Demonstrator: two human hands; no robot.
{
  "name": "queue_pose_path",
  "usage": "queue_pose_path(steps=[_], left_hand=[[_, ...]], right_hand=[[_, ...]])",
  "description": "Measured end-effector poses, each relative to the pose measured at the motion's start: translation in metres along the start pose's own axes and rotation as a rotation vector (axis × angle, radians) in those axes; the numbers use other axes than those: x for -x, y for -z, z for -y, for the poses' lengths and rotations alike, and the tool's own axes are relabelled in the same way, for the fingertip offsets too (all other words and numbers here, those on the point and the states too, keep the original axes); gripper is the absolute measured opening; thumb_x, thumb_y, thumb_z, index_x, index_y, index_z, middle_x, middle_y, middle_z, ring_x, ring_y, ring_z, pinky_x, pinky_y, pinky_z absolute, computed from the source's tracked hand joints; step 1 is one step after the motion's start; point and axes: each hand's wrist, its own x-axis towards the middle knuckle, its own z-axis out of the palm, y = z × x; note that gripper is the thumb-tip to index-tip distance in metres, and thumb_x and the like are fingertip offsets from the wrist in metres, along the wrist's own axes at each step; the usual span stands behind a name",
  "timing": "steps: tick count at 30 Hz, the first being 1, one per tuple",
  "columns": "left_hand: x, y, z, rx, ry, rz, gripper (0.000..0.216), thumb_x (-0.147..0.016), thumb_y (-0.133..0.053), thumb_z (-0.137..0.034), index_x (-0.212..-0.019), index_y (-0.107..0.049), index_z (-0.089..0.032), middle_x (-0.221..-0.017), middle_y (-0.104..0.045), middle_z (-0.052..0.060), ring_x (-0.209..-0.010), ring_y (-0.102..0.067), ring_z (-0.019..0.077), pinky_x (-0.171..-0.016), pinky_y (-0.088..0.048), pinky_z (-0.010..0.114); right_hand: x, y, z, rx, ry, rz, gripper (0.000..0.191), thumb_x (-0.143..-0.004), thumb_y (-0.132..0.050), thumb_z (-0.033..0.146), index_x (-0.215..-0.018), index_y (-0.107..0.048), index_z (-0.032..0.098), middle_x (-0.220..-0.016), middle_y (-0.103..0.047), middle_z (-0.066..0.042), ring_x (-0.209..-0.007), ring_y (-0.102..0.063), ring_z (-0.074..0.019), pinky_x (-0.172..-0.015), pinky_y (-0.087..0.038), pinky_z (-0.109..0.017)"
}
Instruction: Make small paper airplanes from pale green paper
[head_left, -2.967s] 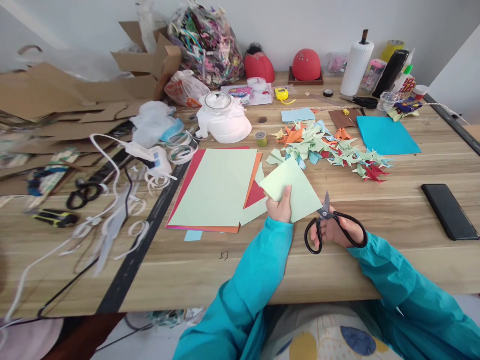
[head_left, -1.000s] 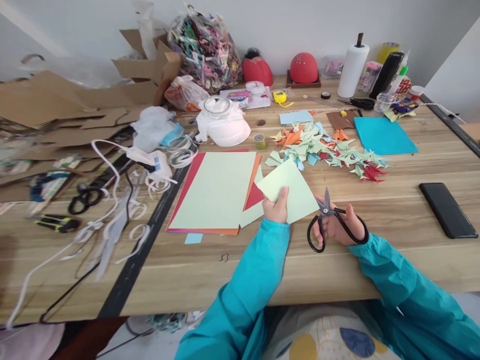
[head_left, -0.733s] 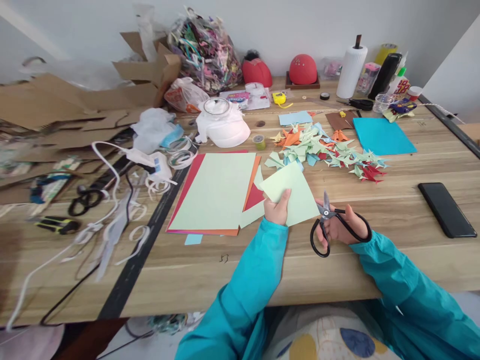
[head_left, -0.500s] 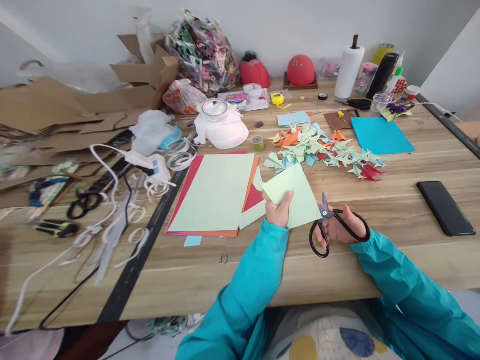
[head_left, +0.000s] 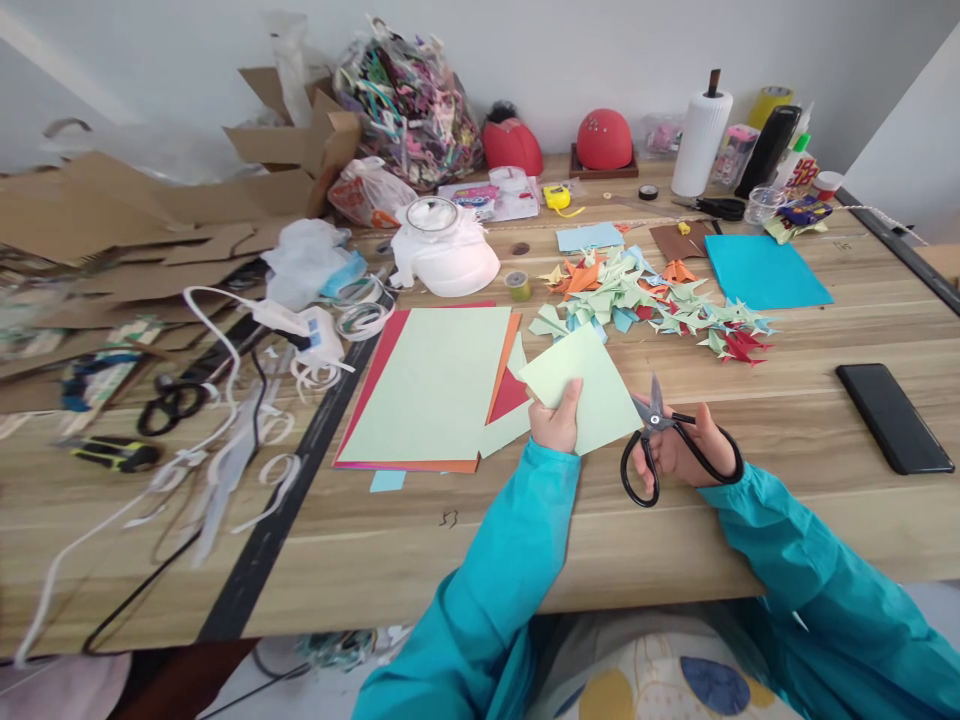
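Scissors (head_left: 655, 420) shift slightly right; corner of green paper square (head_left: 604, 400) drops

Head view. Compared with three seconds ago, the scissors sit farther right, the right hand (head_left: 679, 455) shows its thumb raised, and the green paper square lies slightly nearer the front edge of the desk (head_left: 337, 580). Judgement: grip adjustment only; no fresh cut shows.

Left hand (head_left: 553, 428): closed on the green paper square, thumb on top. Right hand: holding the scissors, handles spread, blades beside the paper's right corner; contact unclear. Paper location: above the desk, between its front edge and the folded paper shapes (head_left: 611, 285).

Count: two hands; one held square, layers indeterminable; one held scissors; one phone (head_left: 892, 418); two red domes (head_left: 604, 140) toward the back edge; folded shapes overlap, uncountable.
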Motion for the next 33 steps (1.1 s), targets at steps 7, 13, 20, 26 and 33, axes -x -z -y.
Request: queue_pose_path(steps=[7, 13, 20, 26, 33], left_hand=[[0.004, -0.002, 0.003, 0.038, 0.112, 0.069, 0.044, -0.058, -0.075, -0.043, -0.087, -0.068, -0.011, -0.093, -0.069, 0.013, -0.095, -0.063, 0.0285, -0.088, -0.049, 0.042], [0.003, 0.006, -0.004, 0.175, 0.309, 0.36, 0.042, -0.05, -0.081, -0.038, -0.082, -0.069, -0.014, -0.091, -0.07, 0.013, -0.091, -0.064, 0.0332, -0.083, -0.052, 0.046], [0.0, 0.004, -0.009, 0.325, 0.397, 0.347, 0.044, -0.054, -0.078, -0.038, -0.09, -0.067, -0.017, -0.096, -0.07, 0.01, -0.097, -0.062, 0.0318, -0.088, -0.05, 0.046], [0.003, -0.004, -0.003, 0.287, 0.329, 0.151, 0.048, -0.048, -0.082, -0.032, -0.089, -0.066, -0.015, -0.094, -0.07, 0.01, -0.092, -0.065, 0.0291, -0.084, -0.052, 0.042], [0.006, -0.003, -0.001, 0.243, 0.271, 0.158, 0.049, -0.047, -0.082, -0.034, -0.088, -0.068, -0.012, -0.09, -0.071, 0.011, -0.087, -0.066, 0.0277, -0.082, -0.053, 0.04]], right_hand=[[0.003, 0.003, 0.003, 0.032, -0.019, 0.098, 0.085, -0.076, -0.026, 0.074, -0.138, -0.017, 0.017, -0.08, -0.062, -0.008, -0.061, -0.059, -0.0199, -0.058, -0.045, -0.035], [0.009, 0.008, 0.01, 0.15, -0.066, 0.028, 0.088, -0.07, -0.023, 0.081, -0.132, -0.028, 0.018, -0.079, -0.061, -0.008, -0.06, -0.057, -0.0189, -0.058, -0.046, -0.038], [0.011, 0.013, 0.01, 0.164, -0.111, 0.093, 0.083, -0.071, -0.032, 0.078, -0.127, -0.032, 0.017, -0.079, -0.06, -0.009, -0.06, -0.057, -0.0188, -0.056, -0.046, -0.036], [0.009, 0.009, 0.006, 0.072, -0.089, 0.112, 0.079, -0.071, -0.043, 0.072, -0.127, -0.029, 0.019, -0.08, -0.062, -0.008, -0.057, -0.058, -0.0182, -0.054, -0.046, -0.035], [0.009, 0.01, 0.001, 0.009, -0.069, 0.161, 0.075, -0.074, -0.043, 0.069, -0.126, -0.027, 0.018, -0.082, -0.063, -0.01, -0.059, -0.06, -0.0193, -0.055, -0.046, -0.034]])
